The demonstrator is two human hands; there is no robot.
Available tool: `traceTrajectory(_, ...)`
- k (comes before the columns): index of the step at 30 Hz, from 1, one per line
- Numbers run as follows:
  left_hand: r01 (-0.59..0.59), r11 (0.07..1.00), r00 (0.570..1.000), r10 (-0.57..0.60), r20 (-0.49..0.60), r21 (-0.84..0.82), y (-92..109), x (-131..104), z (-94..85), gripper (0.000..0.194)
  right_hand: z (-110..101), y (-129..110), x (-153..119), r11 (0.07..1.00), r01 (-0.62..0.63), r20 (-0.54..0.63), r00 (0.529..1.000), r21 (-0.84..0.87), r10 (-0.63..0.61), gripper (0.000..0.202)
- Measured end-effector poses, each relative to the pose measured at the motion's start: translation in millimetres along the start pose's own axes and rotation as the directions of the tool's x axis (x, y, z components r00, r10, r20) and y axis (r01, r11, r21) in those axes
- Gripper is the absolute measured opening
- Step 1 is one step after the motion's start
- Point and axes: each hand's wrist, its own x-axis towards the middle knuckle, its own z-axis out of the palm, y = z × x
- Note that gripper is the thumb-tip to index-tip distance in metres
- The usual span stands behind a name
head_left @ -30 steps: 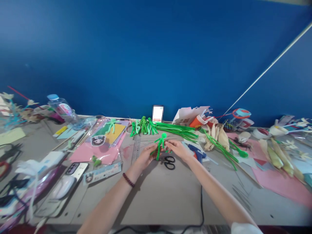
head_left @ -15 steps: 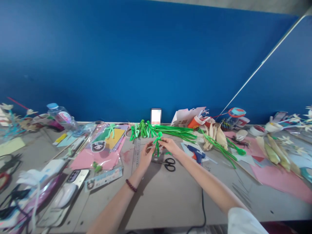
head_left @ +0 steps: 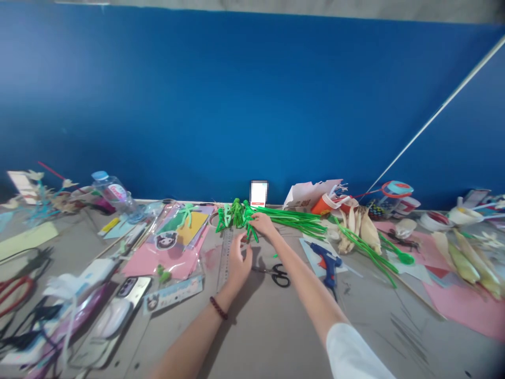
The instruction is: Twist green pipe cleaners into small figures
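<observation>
My right hand (head_left: 263, 225) pinches a bright green pipe cleaner figure (head_left: 251, 229) at the back of the table, beside several similar green figures (head_left: 236, 211). Just below it, my left hand (head_left: 239, 259) is open, thumb apart from the curved fingers, with no object visible in it. A clear ruler (head_left: 224, 258) lies to the left of that hand. Black-handled scissors (head_left: 281, 275) rest on the table below my right forearm. A bundle of green pipe cleaners (head_left: 300, 219) stretches to the right from behind my right hand.
A blue glue gun (head_left: 328, 260) lies on paper at right, beside dried husks (head_left: 357, 229). A phone (head_left: 259, 193) stands against the blue wall. Left are plastic-wrapped coloured papers (head_left: 142, 260), another phone (head_left: 132, 295) and a bottle (head_left: 112, 189). Pink paper (head_left: 465, 310) lies far right.
My right hand has carried the green figure away from me, to the row of figures. My left hand has let go of it and opened. The view has shifted slightly.
</observation>
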Motion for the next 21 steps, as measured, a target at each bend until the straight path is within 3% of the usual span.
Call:
traceTrajectory(4,0.044,0.999,0.999,-0.045,-0.016,-0.018,-4,7,-3.1,0.026,1,-8,-15,0.993,-0.077,-0.101,0.993,-0.086,0.068,0.029)
traceTrajectory(7,0.231,0.961,0.971,-0.237,-0.016,-0.152,-14,16,-7.9,0.026,-8,-19,-24,0.991,-0.032,-0.153,0.988,-0.127,0.013,0.031)
traceTrajectory(10,0.478,0.781,0.868,-0.489,0.082,-0.402,-30,29,-19.2,0.024,-26,-25,-35,0.971,0.120,-0.070,0.988,-0.208,-0.137,0.027)
traceTrajectory(14,0.505,0.722,0.845,-0.526,0.098,-0.473,-51,56,-40.8,0.013,-55,-20,-62,0.951,0.240,0.041,0.971,-0.193,-0.237,0.022)
traceTrajectory(15,0.473,0.763,0.863,-0.503,0.055,-0.441,-54,63,-45.7,0.013,-62,-17,-70,0.949,0.266,0.075,0.963,-0.168,-0.257,0.023)
traceTrajectory(17,0.388,0.897,0.906,-0.414,-0.092,-0.212,-58,79,-53.4,0.016,-75,-12,-85,0.954,0.274,0.117,0.959,-0.125,-0.260,0.024)
traceTrajectory(20,0.370,0.929,0.918,-0.367,-0.148,-0.009,-59,99,-57.8,0.020,-92,-9,-100,0.962,0.255,0.135,0.961,-0.103,-0.240,0.029)
traceTrajectory(21,0.321,0.899,0.947,-0.308,-0.094,0.298,-59,104,-57.4,0.019,-97,-9,-103,0.963,0.251,0.155,0.960,-0.100,-0.234,0.029)
